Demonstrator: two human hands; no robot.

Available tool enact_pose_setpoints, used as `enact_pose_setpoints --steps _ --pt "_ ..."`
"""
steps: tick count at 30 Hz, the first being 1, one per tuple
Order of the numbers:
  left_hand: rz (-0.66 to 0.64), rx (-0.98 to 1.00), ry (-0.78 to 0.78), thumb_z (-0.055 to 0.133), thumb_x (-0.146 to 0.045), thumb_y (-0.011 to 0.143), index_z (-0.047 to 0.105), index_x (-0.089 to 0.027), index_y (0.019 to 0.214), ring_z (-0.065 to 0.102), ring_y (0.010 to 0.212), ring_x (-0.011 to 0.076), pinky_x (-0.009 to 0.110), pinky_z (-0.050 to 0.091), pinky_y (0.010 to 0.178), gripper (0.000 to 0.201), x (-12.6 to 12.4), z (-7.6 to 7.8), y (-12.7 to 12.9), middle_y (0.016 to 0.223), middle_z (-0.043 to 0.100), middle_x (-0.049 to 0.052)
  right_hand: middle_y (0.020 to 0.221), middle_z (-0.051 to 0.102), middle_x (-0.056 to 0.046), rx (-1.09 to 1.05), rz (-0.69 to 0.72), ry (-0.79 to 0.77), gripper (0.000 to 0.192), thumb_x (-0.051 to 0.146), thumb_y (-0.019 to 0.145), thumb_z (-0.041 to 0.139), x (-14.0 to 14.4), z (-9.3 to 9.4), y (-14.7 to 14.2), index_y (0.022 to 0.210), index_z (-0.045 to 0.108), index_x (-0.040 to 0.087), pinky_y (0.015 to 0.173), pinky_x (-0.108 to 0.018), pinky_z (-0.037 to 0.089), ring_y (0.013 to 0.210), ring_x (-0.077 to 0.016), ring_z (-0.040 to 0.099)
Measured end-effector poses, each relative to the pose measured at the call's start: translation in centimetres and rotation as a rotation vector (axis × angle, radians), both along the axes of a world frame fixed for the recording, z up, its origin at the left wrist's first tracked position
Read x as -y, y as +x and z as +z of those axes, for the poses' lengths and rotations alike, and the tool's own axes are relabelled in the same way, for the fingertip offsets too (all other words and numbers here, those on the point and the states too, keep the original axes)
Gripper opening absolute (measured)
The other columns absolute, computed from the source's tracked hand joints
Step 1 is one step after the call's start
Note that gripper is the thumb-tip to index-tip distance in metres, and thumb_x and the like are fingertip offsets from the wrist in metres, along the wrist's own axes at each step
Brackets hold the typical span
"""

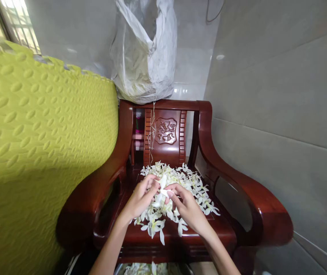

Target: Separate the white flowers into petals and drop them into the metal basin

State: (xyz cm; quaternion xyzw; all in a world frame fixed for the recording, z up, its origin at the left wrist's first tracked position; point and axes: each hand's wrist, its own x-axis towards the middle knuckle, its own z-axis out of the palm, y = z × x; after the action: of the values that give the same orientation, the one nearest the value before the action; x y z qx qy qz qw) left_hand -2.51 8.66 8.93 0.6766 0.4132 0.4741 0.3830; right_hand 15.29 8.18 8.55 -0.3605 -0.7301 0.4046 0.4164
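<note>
1. The left hand [140,197] and right hand [187,206] pinched a white flower [163,181] between them.
2. It was over loose flowers [193,183] spread across the chair [239,183].
3. A yellow mat [51,118] stood left; a white bag [163,65], far.

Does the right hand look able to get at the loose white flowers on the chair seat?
Probably yes: the right hand is over the loose white flowers, and nothing visible blocks the way. It seems to be pinching another flower, though, so it may need to release that first.

bare hands [142,197], slim bare forearms [111,244]
</note>
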Motion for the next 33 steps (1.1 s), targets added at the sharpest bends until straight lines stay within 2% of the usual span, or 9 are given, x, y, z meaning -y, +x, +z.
enact_pose_setpoints --steps 4,10,12,15,18,20,24,28,33 --pt "-0.121 -0.124 -0.05 0.05 -0.048 0.086 0.061 -0.014 0.08 0.06 0.061 0.0159 0.025 0.046 0.058 0.036 0.7 -0.1 0.8 0.068 0.064 0.003 0.07 0.062 0.0 -0.041 0.004 0.066 0.023 0.037 0.093 0.046 0.1 0.0 -0.4 0.102 0.057 0.019 0.062 -0.027 0.045 0.062 -0.0162 0.057" --pt "-0.014 -0.158 -0.013 0.057 -0.046 0.081 0.062 -0.015 0.078 0.056 0.059 0.015 0.023 0.04 0.056 0.032 1.2 -0.2 1.2 0.063 0.061 0.0 0.077 0.06 -0.004 0.144 -0.198 0.273 0.019 0.03 0.089 0.054 -0.2 0.0 0.1 0.083 0.07 0.02 0.07 -0.031 0.043 0.074 -0.0197 0.057" --pt "-0.006 -0.136 -0.028 0.053 -0.044 0.085 0.063 -0.015 0.082 0.059 0.062 0.0157 0.023 0.042 0.058 0.031 1.2 0.0 1.0 0.068 0.065 0.002 0.074 0.056 -0.003 0.162 -0.203 0.261 0.021 0.031 0.089 0.054 -0.1 0.0 0.1 0.082 0.071 0.021 0.066 -0.031 0.042 0.071 -0.0195 0.055" --pt "-0.071 -0.11 -0.061 0.053 -0.039 0.085 0.064 -0.014 0.08 0.063 0.066 0.0175 0.025 0.046 0.062 0.027 0.9 0.3 0.6 0.071 0.068 0.004 0.074 0.055 -0.003 0.052 -0.076 0.119 0.024 0.035 0.087 0.055 0.1 0.1 0.2 0.08 0.071 0.018 0.062 -0.03 0.044 0.065 -0.0171 0.056" --pt "-0.115 -0.086 -0.072 0.057 -0.034 0.082 0.064 -0.013 0.074 0.063 0.063 0.0178 0.026 0.048 0.06 0.023 0.6 0.5 0.1 0.068 0.068 0.005 0.079 0.058 -0.003 -0.103 0.058 -0.059 0.023 0.037 0.086 0.057 0.3 0.2 0.4 0.09 0.067 0.016 0.063 -0.029 0.047 0.065 -0.0159 0.059" --pt "-0.113 -0.065 -0.061 0.055 -0.033 0.084 0.063 -0.013 0.073 0.062 0.063 0.0171 0.027 0.048 0.062 0.024 0.7 0.6 0.0 0.068 0.067 0.005 0.076 0.059 -0.002 -0.161 0.062 -0.098 0.022 0.035 0.086 0.058 0.2 0.2 0.8 0.097 0.062 0.016 0.065 -0.029 0.046 0.067 -0.0158 0.059" --pt "-0.185 -0.046 -0.062 0.053 -0.033 0.086 0.063 -0.013 0.07 0.063 0.062 0.0165 0.026 0.048 0.063 0.027 1.0 0.6 0.7 0.065 0.068 0.005 0.068 0.054 0.002 -0.145 -0.008 -0.022 0.015 0.03 0.086 0.059 0.3 0.4 1.5 0.093 0.054 0.018 0.063 -0.027 0.044 0.066 -0.0147 0.055" --pt "-0.191 -0.062 -0.058 0.056 -0.031 0.084 0.064 -0.013 0.07 0.062 0.064 0.0165 0.026 0.047 0.065 0.025 0.7 0.4 1.2 0.064 0.068 0.004 0.077 0.054 0.0 -0.026 0.073 0.04 0.007 0.027 0.089 0.052 0.9 0.5 1.7 0.087 0.051 0.02 0.066 -0.027 0.043 0.072 -0.0151 0.054" --pt "-0.19 -0.079 -0.04 0.053 -0.029 0.086 0.064 -0.014 0.067 0.06 0.063 0.0147 0.025 0.044 0.067 0.027 0.6 0.5 0.7 0.061 0.066 0.002 0.072 0.049 0.001 -0.027 -0.049 0.139 0.012 0.023 0.089 0.049 0.7 0.2 1.6 0.078 0.044 0.02 0.064 -0.027 0.043 0.069 -0.015 0.052"
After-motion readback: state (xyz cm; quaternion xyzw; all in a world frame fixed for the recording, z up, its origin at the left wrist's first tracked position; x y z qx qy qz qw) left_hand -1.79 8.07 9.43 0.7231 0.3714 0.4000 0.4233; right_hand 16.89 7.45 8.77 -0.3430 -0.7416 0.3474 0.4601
